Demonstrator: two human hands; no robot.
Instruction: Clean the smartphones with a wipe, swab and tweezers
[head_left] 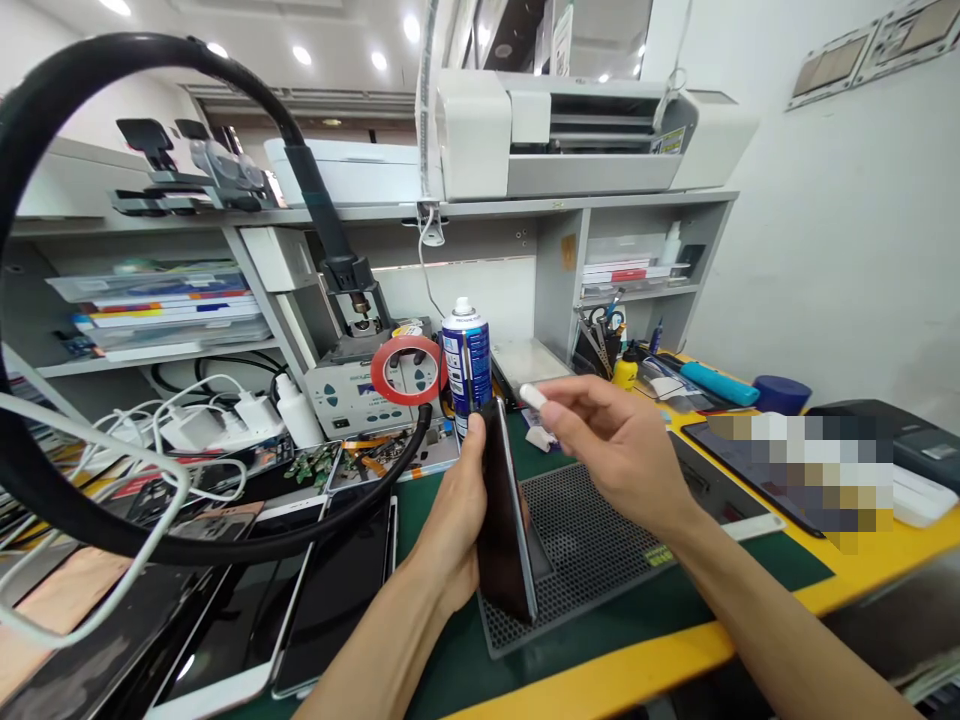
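Note:
My left hand (pixel 450 520) is closed around a dark phone (pixel 506 515), which stands on its lower edge on the black perforated mat (pixel 592 540). The phone's thin side faces me and its top tilts away. My right hand (pixel 615 445) hovers at the phone's upper right and pinches a small white object (pixel 532 396) between thumb and fingers, close to the phone's top corner. What the white object is I cannot make out.
A blue spray can (pixel 466 362) and a roll of red tape (pixel 409 368) stand just behind the phone. A black ring lamp (pixel 112 300) arches over the left. Several phones and screens (pixel 300 600) lie at the front left. Shelves and a printer (pixel 585 130) fill the back.

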